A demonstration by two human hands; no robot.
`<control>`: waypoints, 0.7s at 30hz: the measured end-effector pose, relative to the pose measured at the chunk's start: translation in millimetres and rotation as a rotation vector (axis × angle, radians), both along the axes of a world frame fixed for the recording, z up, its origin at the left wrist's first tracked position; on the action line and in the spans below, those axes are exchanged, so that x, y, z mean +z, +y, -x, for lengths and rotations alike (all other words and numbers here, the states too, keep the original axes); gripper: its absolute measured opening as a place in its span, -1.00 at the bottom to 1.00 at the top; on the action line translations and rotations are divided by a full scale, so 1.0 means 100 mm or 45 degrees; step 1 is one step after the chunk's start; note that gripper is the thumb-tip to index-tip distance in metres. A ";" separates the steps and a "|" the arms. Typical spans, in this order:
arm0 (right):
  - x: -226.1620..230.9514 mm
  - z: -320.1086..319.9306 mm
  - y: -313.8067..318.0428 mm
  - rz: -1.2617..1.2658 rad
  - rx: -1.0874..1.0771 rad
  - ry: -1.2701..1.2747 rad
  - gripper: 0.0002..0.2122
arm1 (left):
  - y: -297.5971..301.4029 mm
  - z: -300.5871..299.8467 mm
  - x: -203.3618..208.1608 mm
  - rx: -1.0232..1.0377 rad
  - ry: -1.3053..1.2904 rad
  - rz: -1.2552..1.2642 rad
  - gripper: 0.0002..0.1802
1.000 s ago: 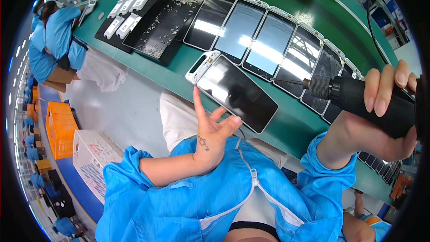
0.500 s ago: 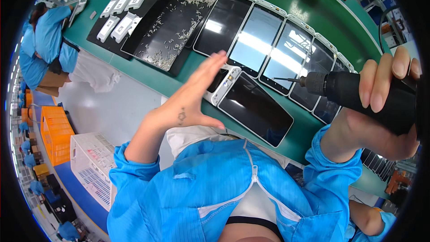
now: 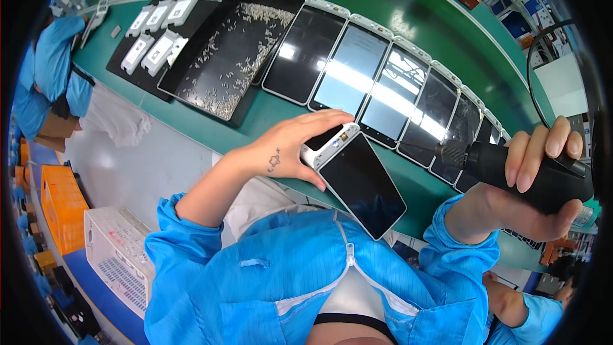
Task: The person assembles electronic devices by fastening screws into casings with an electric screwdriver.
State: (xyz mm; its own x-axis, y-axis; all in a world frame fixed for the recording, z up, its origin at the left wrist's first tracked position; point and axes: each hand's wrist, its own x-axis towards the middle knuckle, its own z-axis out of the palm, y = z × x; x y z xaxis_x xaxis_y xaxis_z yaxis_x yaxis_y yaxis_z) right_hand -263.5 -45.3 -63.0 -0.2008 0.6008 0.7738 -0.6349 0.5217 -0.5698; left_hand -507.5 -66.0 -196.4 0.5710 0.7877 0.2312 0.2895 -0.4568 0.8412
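My left hand (image 3: 284,149) is wrapped around the wide end of a white-framed handheld terminal (image 3: 365,188), fingers across the far side and thumb on the near side. Its dark screen faces up, and the lower end reaches over the table's near edge, close to my jacket. To the right, my right hand (image 3: 535,156) grips a black electric screwdriver (image 3: 488,165) with a knurled collar. The thin bit points left, in front of a row of similar terminals (image 3: 351,67); whether it touches anything I cannot tell.
A black tray (image 3: 191,80) of small scattered screws stands left of the row. Beyond it, several white housings (image 3: 158,52) lie on a dark mat. A white crate (image 3: 118,243) and an orange crate (image 3: 62,207) stand on the floor. A co-worker (image 3: 57,51) is at far left.
My left hand has closed on the terminal, which is now turned more steeply and nearer to me. The screwdriver has shifted slightly down, and the whole view has shifted.
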 end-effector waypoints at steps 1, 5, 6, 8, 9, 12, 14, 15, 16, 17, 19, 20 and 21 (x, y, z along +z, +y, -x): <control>0.01 -0.08 -0.03 0.004 -0.042 0.023 -0.57 | -0.03 -0.02 -0.02 0.014 0.001 -0.018 0.03; 0.06 -0.30 -0.12 -0.043 -0.092 0.123 -0.57 | 0.02 0.13 0.14 0.141 -0.011 -0.392 -0.08; 0.08 -0.36 -0.14 -0.037 -0.096 0.146 -0.57 | 0.08 0.26 0.18 0.354 0.094 -0.508 -0.19; 0.07 -0.44 -0.12 -0.056 -0.142 0.197 -0.61 | 0.24 0.21 0.41 0.704 0.412 -0.676 -0.36; 0.03 -0.51 -0.10 -0.026 -0.143 0.233 -0.63 | 0.32 0.24 0.48 0.593 0.614 -0.676 -0.29; 0.02 -0.55 0.01 -0.024 -0.287 0.246 -0.74 | 0.38 0.18 0.73 0.398 1.346 -0.503 0.16; 0.06 -0.54 0.01 0.120 -0.199 0.270 -0.80 | 0.44 0.07 0.84 0.384 1.408 -0.547 0.32; 0.07 -0.51 -0.01 0.187 -0.233 0.277 -0.82 | 0.46 0.07 0.85 0.362 1.515 -0.556 0.37; 0.09 -0.52 -0.01 0.155 -0.209 0.304 -0.83 | 0.52 0.08 0.82 0.333 1.534 -0.532 0.42; 0.09 -0.56 0.00 0.124 -0.283 0.317 -0.83 | 0.64 0.14 0.70 0.309 1.544 -0.522 0.44; 0.13 -0.66 -0.06 0.114 -0.285 0.377 -0.83 | 0.74 0.08 0.62 0.285 1.551 -0.477 0.46; 0.14 -0.70 -0.09 0.113 -0.276 0.397 -0.83 | 0.75 0.05 0.61 0.286 1.591 -0.474 0.45; 0.14 -0.74 -0.09 0.102 -0.299 0.389 -0.83 | 0.78 0.11 0.55 0.275 1.482 -0.470 0.47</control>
State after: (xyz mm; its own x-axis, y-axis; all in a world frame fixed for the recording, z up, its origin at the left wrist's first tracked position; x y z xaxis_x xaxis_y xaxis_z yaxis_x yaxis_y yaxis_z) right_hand -189.8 -54.7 -49.1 0.1814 0.6639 0.7255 -0.6504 0.6343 -0.4178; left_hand -518.6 11.5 -141.2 0.4519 0.8866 -0.0981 0.8766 -0.4618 -0.1353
